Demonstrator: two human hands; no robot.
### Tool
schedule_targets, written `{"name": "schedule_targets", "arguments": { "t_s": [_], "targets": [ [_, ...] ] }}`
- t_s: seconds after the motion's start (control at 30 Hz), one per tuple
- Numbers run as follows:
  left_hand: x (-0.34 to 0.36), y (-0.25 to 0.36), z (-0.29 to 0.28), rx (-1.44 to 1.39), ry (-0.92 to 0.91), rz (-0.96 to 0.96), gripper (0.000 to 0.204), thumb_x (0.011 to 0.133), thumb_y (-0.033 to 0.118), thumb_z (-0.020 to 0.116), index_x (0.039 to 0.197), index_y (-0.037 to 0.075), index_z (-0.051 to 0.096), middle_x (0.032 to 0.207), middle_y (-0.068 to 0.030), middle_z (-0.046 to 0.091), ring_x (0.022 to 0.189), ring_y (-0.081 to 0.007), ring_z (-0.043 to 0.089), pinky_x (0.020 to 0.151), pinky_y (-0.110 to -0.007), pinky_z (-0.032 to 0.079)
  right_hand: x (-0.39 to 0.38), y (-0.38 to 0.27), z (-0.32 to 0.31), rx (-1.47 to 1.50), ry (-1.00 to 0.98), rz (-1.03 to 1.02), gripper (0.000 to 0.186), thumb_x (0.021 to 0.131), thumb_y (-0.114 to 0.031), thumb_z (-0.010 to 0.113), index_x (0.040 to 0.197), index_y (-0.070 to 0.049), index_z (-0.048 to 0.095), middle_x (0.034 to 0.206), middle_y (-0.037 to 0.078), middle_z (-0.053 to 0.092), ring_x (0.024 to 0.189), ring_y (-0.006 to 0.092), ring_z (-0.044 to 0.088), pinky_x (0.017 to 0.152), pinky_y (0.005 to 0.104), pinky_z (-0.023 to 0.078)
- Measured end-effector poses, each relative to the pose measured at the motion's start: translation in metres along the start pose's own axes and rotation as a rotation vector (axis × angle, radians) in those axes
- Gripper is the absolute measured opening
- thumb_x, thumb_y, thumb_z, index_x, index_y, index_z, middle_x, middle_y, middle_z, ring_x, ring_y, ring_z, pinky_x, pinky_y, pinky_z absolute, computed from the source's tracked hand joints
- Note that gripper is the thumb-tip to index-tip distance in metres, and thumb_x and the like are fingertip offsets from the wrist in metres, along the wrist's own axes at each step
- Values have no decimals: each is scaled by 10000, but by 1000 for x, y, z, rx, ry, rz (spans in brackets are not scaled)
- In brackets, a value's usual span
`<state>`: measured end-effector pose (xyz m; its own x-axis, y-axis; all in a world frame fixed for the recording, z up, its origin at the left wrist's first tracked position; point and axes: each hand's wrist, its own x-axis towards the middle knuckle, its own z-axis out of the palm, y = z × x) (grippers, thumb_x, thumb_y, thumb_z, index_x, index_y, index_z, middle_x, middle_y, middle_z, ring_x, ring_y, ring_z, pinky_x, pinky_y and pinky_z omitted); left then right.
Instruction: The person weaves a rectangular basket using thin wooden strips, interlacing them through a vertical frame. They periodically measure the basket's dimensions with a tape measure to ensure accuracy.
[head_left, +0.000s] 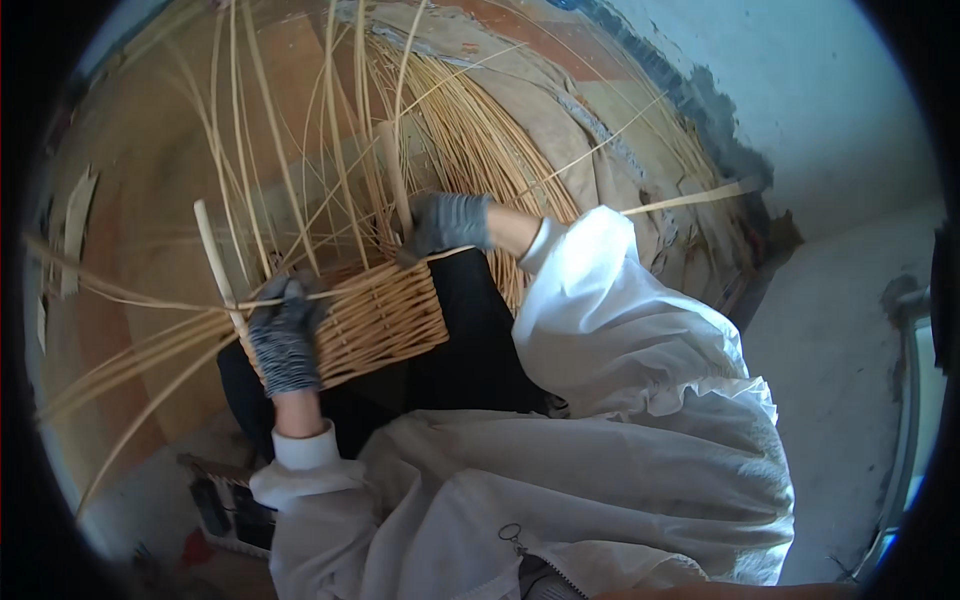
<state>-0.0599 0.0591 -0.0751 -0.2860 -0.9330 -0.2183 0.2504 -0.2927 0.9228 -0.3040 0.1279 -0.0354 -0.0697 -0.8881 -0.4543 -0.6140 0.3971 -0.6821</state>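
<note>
A partly woven wicker basket rests on my lap, with long upright rods rising from its far side. My left hand, in a grey striped glove, is closed on the basket's left end, beside a thick pale corner stick. At the right end, my right hand, gloved alike, is closed on a thin weaving rod next to a second thick stick. That rod runs along the weave's upper edge toward my left hand. My right fingertips are partly hidden.
A large bundle of loose rods lies beyond the basket, next to a beige cloth. Long rod ends stick out far to the left. A rough pale wall stands on the right. A dark slotted crate sits at lower left.
</note>
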Motion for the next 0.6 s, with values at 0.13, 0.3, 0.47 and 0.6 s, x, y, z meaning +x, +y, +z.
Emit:
{"name": "schedule_targets", "arguments": {
  "t_s": [0.13,0.3,0.47,0.6],
  "targets": [
    [60,41,11,639,-105,511,216,757,65,648,941,5,552,861,-93,602,766,-143,570,574,-256,480,-8,-11,19,-136,243,49,447,655,-351,701,943,-23,606,864,151,631,810,260,613,723,336,485],
    [116,83,165,1354,-166,740,246,734,183,647,858,-18,579,704,-134,604,590,-184,581,537,-316,475,-14,-24,29,-84,348,264,345,695,-250,632,951,-23,593,913,176,608,878,290,594,763,348,478],
    [126,41,281,1915,-1223,716,371,712,191,649,1031,19,569,977,-181,600,909,-312,582,770,-379,456,-18,-40,47,-51,782,292,268,705,-146,600,942,-20,596,902,179,629,864,301,619,801,407,456],
    [28,50,204,835,-795,1065,308,791,157,594,1072,37,558,1043,-180,577,957,-317,559,830,-357,433,-19,-22,47,-38,691,292,261,732,-238,570,922,-64,613,885,172,622,839,315,607,723,382,484]
  ]
}}
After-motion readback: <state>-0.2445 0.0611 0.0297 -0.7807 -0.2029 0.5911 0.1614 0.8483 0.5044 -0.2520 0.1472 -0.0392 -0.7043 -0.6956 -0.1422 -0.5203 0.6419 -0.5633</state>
